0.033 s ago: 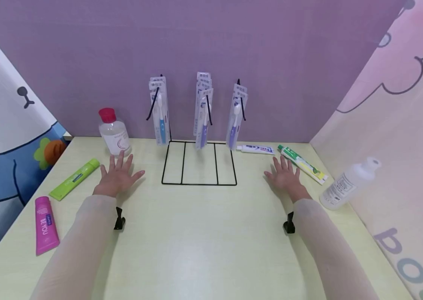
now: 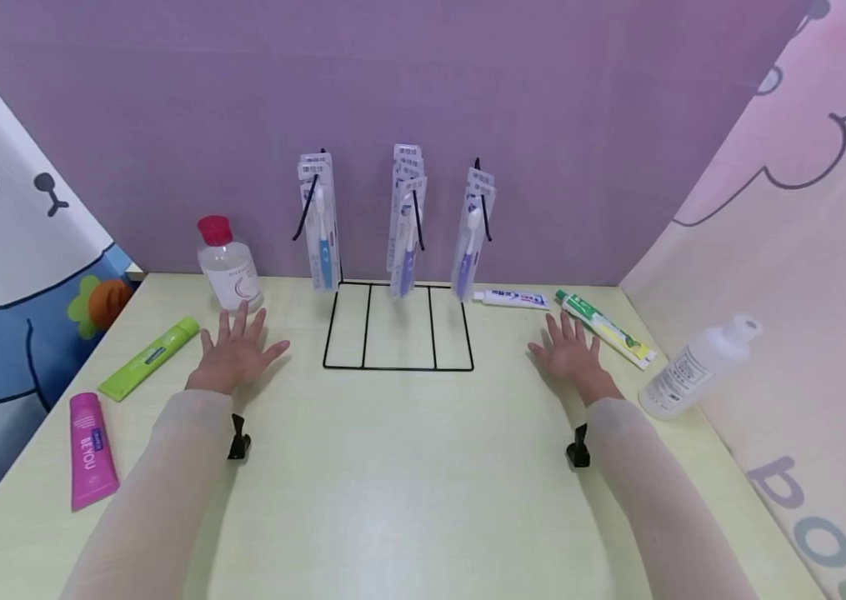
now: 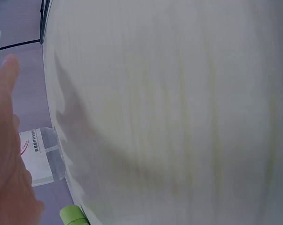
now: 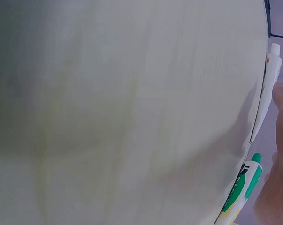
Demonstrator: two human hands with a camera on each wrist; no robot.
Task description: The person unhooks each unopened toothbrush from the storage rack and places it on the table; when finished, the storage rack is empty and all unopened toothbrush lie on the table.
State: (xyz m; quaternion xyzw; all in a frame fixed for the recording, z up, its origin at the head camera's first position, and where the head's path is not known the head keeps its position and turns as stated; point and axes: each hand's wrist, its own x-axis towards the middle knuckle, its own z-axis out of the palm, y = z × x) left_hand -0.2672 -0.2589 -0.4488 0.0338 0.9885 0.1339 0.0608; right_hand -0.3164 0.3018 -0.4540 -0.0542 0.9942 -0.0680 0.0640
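Note:
My left hand (image 2: 233, 354) is held over the table with its fingers spread and nothing in it. Just behind it stands a clear bottle (image 2: 231, 271) with a red cap, and a green tube (image 2: 148, 358) lies to its left. On the other side my right hand (image 2: 568, 354), also spread and holding nothing, is nearest a green, white and yellow toothpaste tube (image 2: 606, 327). A white and blue toothpaste tube (image 2: 513, 298) lies beyond it. Between the hands is a black wire rack (image 2: 398, 368), with packaged toothbrushes (image 2: 321, 233) hanging from its hooks.
A pink tube (image 2: 92, 450) lies at the table's left side. Over on the right, a white bottle (image 2: 696, 371) stands near the printed side cloth (image 2: 790, 275). Behind the table (image 2: 400, 492) hangs a purple backdrop (image 2: 580, 125).

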